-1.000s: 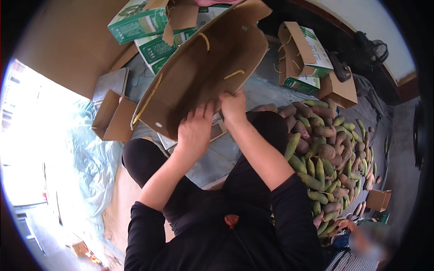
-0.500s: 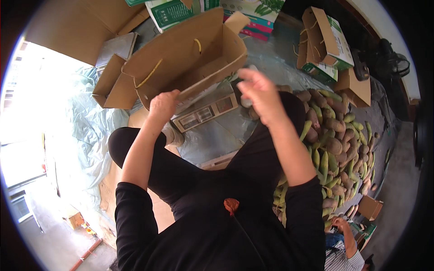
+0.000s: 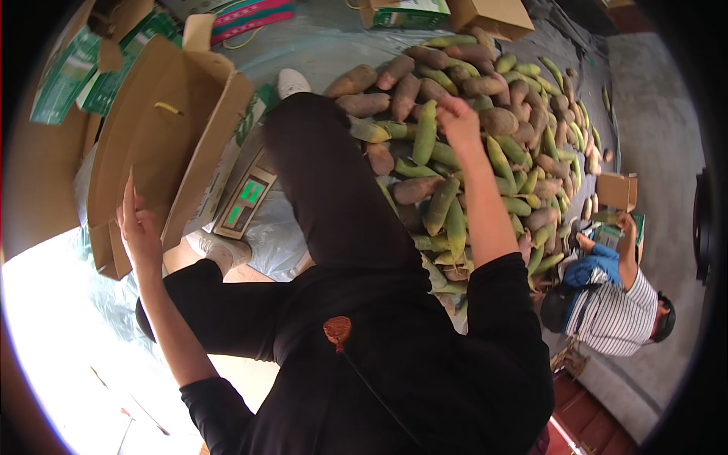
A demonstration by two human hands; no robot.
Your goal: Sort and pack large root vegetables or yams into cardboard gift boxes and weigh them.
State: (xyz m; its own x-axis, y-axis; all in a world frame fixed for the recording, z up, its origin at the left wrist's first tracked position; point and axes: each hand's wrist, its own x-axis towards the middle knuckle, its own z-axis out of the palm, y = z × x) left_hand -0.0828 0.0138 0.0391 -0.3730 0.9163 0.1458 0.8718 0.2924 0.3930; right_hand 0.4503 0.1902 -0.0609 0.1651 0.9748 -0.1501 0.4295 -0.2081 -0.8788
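Gripping the smooth, elongated green vegetable [image 3: 425,135] round its middle would best suit the right hand [image 3: 461,127], fingers bent beside it over the heap of brown and green vegetables [image 3: 498,121], hold unclear, while the left hand [image 3: 141,233], loosely spread, index straight, could steady the open-topped brown cardboard box [image 3: 203,152].

A produce-pkg. area is indicated by loose green + brown veg [image 3: 498,161] heaped beside plastic sheeting [image 3: 330,38], w/ a lit digital scale [image 3: 243,206] and open cardboard ctns. [image 3: 155,125] seen nearby.
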